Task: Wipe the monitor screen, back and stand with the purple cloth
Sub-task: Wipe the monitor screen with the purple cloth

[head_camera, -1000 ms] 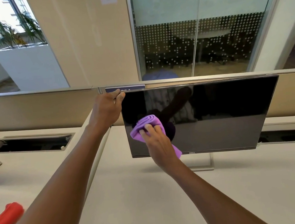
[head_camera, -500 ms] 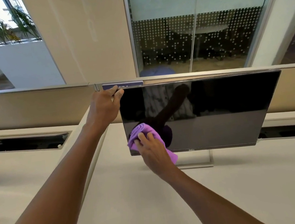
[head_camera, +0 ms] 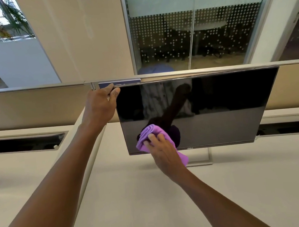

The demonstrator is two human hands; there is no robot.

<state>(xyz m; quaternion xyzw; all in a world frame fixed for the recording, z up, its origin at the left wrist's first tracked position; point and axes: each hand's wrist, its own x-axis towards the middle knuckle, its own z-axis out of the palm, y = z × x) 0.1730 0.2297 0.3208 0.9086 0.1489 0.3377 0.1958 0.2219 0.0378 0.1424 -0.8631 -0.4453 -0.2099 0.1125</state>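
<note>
Holding the monitor [head_camera: 210,106] steady, the left hand [head_camera: 100,106] grips its corner at 10 o'clock so it won't wobble. The right hand [head_camera: 161,149] presses the purple cloth [head_camera: 153,133] flat on the screen (down at 7 o'clock), fingers spread, to rub it.

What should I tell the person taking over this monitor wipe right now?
Left hand grips the top left corner of the black flat monitor, steadying it.
Right hand presses the bunched purple cloth on the lower left of the screen.
Done: wiping has begun on the screen; how much is clean can't be told.
Left: the rest of the screen, the back, and the silver stand on the white desk.
</note>
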